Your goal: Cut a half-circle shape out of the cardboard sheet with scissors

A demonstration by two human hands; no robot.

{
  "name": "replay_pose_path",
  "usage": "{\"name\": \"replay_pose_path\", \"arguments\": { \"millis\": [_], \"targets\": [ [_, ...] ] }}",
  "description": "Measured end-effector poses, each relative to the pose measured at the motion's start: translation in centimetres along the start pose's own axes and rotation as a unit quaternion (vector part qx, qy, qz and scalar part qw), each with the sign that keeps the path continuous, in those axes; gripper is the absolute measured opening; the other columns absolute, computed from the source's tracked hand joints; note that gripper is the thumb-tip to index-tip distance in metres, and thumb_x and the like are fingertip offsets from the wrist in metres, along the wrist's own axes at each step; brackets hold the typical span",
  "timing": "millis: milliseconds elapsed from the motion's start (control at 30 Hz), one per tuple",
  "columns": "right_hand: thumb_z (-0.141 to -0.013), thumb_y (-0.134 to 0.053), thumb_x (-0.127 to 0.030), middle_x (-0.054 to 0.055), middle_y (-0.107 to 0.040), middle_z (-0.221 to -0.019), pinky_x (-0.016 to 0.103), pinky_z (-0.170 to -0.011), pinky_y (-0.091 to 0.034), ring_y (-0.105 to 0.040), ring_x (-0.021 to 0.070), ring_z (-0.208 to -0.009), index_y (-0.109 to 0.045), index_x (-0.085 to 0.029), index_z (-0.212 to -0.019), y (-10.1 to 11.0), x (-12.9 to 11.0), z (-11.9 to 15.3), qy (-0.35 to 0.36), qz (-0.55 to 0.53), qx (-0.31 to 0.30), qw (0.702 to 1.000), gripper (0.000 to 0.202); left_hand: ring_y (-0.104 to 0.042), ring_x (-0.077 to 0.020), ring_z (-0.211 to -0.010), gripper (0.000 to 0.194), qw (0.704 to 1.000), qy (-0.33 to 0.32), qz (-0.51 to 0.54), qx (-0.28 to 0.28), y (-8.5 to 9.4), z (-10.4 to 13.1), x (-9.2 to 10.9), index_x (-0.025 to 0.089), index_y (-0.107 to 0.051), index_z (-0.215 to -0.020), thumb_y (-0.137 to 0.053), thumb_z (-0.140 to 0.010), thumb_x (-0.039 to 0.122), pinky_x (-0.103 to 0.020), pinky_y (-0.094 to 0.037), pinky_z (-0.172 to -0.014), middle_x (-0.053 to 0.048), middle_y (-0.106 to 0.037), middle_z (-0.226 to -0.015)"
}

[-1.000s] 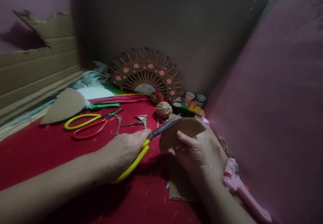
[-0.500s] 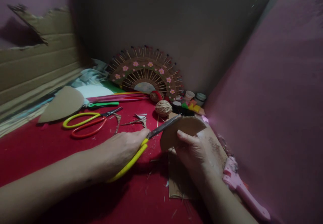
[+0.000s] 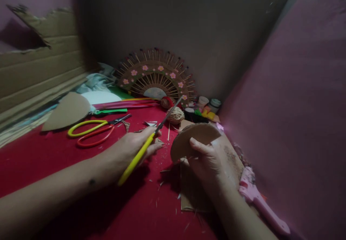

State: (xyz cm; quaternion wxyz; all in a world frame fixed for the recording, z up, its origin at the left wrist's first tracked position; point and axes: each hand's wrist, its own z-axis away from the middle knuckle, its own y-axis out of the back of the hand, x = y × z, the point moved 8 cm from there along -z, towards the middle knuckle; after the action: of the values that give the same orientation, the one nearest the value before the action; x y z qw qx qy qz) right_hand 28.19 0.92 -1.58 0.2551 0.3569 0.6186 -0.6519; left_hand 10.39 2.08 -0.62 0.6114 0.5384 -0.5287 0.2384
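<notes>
My left hand (image 3: pixel 139 144) is wrapped round a pair of yellow-handled scissors (image 3: pixel 136 158), the blades pointing up and away over the red surface. The scissors stand apart from the cardboard. In my right hand (image 3: pixel 207 160) is a rounded piece of brown cardboard (image 3: pixel 193 139), the thumb pressed on its face and the other fingers hidden behind it. Below that hand lies a flat piece of cardboard (image 3: pixel 193 193). Small cardboard scraps (image 3: pixel 159 142) lie by my left fingertips.
A second pair of scissors (image 3: pixel 94 133), with yellow and red handles, rests at left beside a cut cardboard piece (image 3: pixel 67 112). Twine balls (image 3: pixel 175 115) and a flowered stick fan (image 3: pixel 156 77) stand at the back. A pink glue gun (image 3: pixel 259 200) lies at right.
The scissors have moved left, away from the cardboard's edge, and their blades now point more upward. My right hand and the cardboard have barely moved.
</notes>
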Motion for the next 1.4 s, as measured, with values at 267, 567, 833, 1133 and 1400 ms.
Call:
{"name": "replay_pose_path", "arguments": {
  "millis": [267,567,833,1133,1400],
  "targets": [
    [-0.065,-0.074,-0.021,0.001,-0.068,-0.11,0.041,-0.102,-0.042,-0.058,0.0255,-0.111,-0.077,-0.03,-0.081,-3.9,-1.2,2.7,0.103,0.232,-0.133,0.958,0.018,-0.048,-0.0112,-0.028,0.056,0.934,0.15,0.3,-0.121,-3.2,-0.2,-1.5,0.012,-0.058,-0.067,-0.057,-0.071,0.068,-0.021,-0.037,-0.028,-0.004,-0.059,-0.045],
    [-0.073,-0.072,-0.03,0.004,-0.069,-0.114,0.031,-0.076,-0.054,-0.067,0.0193,-0.092,-0.07,-0.027,-0.107,-1.3,1.7,2.0,-0.005,0.16,-0.052,0.986,0.034,-0.06,-0.0142,-0.048,0.039,0.961,0.067,0.27,0.007,0.3,-0.9,-0.4,0.014,-0.058,-0.099,-0.072,-0.065,0.027,-0.025,-0.046,-0.043,-0.002,-0.066,-0.07],
    [-0.055,-0.077,-0.012,0.001,-0.073,-0.069,0.026,-0.061,-0.052,-0.064,0.0145,-0.061,-0.071,-0.015,-0.087,-1.8,3.6,2.4,-0.138,0.033,-0.023,0.99,0.032,-0.052,-0.0107,-0.044,0.025,0.997,0.035,0.062,0.005,0.4,-0.2,1.1,0.017,-0.055,-0.083,-0.053,-0.082,0.042,-0.023,-0.041,-0.042,0.004,-0.056,-0.057],
    [-0.056,-0.068,-0.002,-0.001,-0.075,-0.077,0.029,-0.073,-0.054,-0.065,0.0145,-0.07,-0.07,-0.019,-0.083,-0.4,-0.9,0.7,-0.001,-0.088,0.068,0.994,0.031,-0.057,-0.018,-0.071,0.033,0.982,-0.086,-0.164,-0.042,-1.6,1.0,1.9,0.021,-0.049,-0.116,-0.039,-0.086,0.028,-0.033,-0.045,-0.066,-0.005,-0.063,-0.095],
    [-0.073,-0.065,-0.008,-0.003,-0.075,-0.08,0.029,-0.085,-0.054,-0.068,0.0124,-0.082,-0.068,-0.023,-0.089,0.9,-1.4,-0.3,-0.003,-0.164,0.123,0.979,0.023,-0.049,-0.013,-0.064,0.028,0.989,-0.058,-0.121,-0.066,-2.1,0.8,1.7,0.02,-0.049,-0.11,-0.043,-0.089,0.037,-0.027,-0.041,-0.06,0.002,-0.054,-0.077]
  ]
}}
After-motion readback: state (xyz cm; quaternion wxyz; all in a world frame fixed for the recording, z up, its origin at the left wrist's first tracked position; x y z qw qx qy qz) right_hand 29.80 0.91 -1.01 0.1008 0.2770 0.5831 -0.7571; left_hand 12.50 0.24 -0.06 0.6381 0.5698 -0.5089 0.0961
